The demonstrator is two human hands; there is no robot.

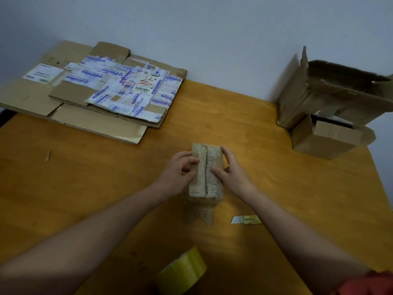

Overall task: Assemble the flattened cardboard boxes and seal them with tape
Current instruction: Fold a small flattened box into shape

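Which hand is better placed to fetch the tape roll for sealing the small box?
Probably the left. The tape roll lies at the near edge, left of the small box and nearer the left hand. The right hand can hold the flaps closed.

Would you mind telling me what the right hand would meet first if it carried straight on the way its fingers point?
The small taped brown cardboard box, which the right hand grips. Past the box, that line seems to lead toward the flattened cardboard stack, though depth is unclear.
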